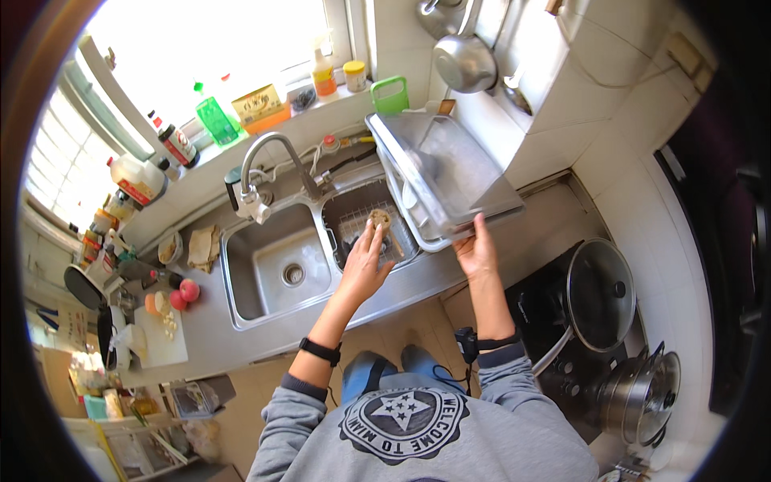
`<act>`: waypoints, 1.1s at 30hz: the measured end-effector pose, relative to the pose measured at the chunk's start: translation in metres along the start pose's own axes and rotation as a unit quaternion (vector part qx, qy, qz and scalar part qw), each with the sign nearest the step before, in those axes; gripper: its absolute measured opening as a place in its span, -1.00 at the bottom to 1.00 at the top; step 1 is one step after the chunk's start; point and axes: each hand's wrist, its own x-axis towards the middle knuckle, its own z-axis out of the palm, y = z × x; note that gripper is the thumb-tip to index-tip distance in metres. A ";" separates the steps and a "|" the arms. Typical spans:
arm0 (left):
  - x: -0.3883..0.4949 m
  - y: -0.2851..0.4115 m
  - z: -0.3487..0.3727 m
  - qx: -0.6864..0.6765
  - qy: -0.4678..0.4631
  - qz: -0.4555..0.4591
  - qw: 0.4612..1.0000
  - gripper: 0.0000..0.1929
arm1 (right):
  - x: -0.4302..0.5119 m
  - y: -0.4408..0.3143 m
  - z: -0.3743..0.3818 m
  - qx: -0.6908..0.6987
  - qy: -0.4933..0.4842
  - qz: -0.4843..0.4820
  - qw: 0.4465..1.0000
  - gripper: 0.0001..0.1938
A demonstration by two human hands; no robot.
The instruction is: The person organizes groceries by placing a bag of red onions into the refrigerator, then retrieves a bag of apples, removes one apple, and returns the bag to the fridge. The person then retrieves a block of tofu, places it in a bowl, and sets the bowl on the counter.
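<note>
My left hand (pixel 365 262) hovers over the right-hand sink basin (pixel 349 202), fingers stretched out. Just beyond its fingertips sits a light brown loofah or sponge-like piece (pixel 379 219); whether they touch it I cannot tell. A wire rack (pixel 360 231) lies in that basin, with a few dark items partly hidden under the hand. My right hand (pixel 477 248) grips the near corner of a clear plastic lid (pixel 467 175), thumb on top. The lid is tilted up over a white dish box (pixel 429 242), in which some white ware shows.
Left of my hands are the steel left basin (pixel 271 256) and a curved faucet (pixel 271 135). Apples (pixel 189 290) and a cutting board (pixel 161 337) stand farther left. A glass-lidded pan (pixel 601 295) and a steamer pot (pixel 632 394) occupy the right. Bottles (pixel 215 119) line the windowsill.
</note>
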 end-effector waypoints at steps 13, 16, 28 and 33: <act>0.144 0.023 0.108 -0.039 -0.003 -0.122 0.992 0.01 | 0.001 -0.072 0.056 0.116 -0.004 0.027 0.993 -0.88; 0.153 0.026 0.118 -0.030 0.037 -0.173 0.984 -0.12 | 0.001 -0.073 0.060 0.116 0.005 0.031 0.993 -0.87; 0.194 0.023 0.090 -0.051 0.083 -0.252 0.963 -0.66 | 0.012 -0.066 0.063 0.125 0.007 0.037 0.991 -0.86; 0.206 0.029 0.072 -0.035 0.153 -0.236 0.959 -0.71 | 0.014 -0.065 0.062 0.123 -0.035 0.046 0.991 -0.87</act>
